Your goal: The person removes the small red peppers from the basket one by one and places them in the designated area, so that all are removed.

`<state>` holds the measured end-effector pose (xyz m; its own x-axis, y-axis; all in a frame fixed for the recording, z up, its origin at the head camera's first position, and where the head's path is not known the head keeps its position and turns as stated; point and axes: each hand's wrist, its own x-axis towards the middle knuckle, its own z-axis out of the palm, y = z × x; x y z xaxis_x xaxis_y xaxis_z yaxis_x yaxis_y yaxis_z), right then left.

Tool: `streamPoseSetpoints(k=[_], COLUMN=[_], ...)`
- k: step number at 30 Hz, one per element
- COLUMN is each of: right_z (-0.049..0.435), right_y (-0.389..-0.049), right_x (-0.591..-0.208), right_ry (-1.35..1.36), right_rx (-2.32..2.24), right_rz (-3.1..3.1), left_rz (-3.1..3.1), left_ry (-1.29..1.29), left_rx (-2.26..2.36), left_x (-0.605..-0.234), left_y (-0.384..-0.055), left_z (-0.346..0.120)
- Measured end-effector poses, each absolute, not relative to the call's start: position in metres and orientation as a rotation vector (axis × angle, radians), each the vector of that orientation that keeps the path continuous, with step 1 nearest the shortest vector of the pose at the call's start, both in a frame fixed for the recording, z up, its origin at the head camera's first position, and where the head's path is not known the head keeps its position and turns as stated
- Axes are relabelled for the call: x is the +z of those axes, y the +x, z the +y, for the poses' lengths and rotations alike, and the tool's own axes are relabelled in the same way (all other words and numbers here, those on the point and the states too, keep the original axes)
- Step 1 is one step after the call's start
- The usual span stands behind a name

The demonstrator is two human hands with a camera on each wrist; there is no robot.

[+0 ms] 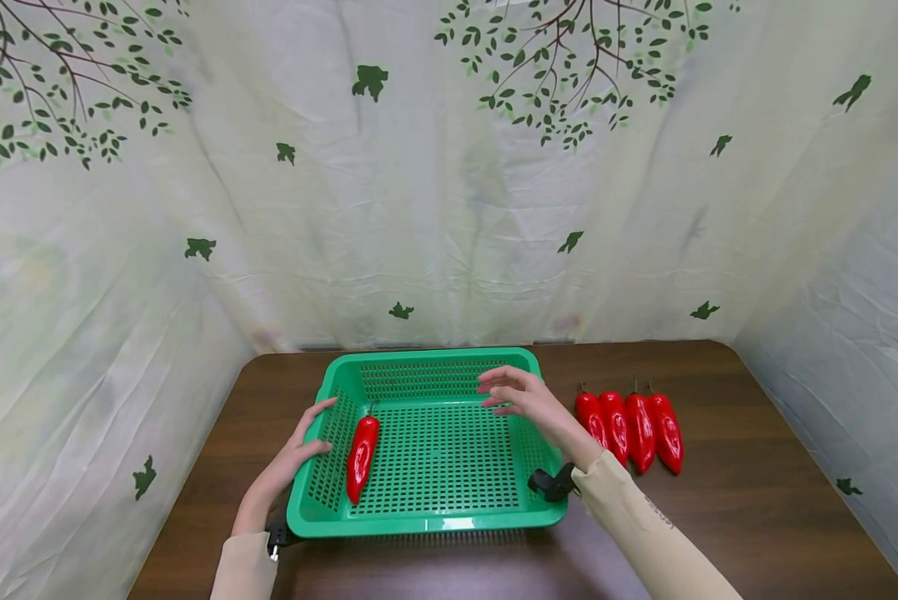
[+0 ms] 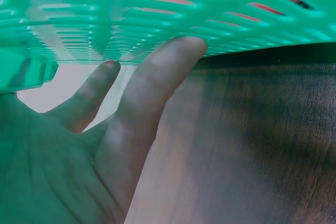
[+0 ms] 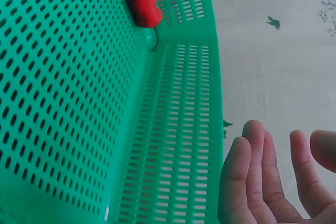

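A green plastic basket with slotted walls stands on the wooden table. Inside it, near the left wall, lies one long red chili pepper, its stem toward the back. My left hand rests at the basket's left side with thumb and fingers extended; in the left wrist view the thumb reaches up to the slotted outer wall. Over the basket's right side hovers my right hand, fingers loosely bent and holding nothing. The right wrist view shows its fingers spread apart from the thumb beside the basket rim.
Several more red chili peppers lie side by side on the table, right of the basket. The dark wooden table ends at a white curtain with printed leaves, which hangs behind it and along both sides.
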<state>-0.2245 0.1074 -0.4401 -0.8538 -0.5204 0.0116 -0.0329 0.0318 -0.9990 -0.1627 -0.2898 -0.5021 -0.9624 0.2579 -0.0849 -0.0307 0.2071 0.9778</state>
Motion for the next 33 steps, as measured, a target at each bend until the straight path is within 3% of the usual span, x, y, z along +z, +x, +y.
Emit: streamPoseSetpoints(k=[33], right_z=[0.048], right_y=[-0.222], right_x=[-0.461], right_ry=[-0.504], right_rx=[-1.820], right_rz=[1.938], left_rz=[2.255], left_ry=[0.152], left_rx=[1.813], left_x=[-0.501], left_y=[-0.163], left_z=[-0.288])
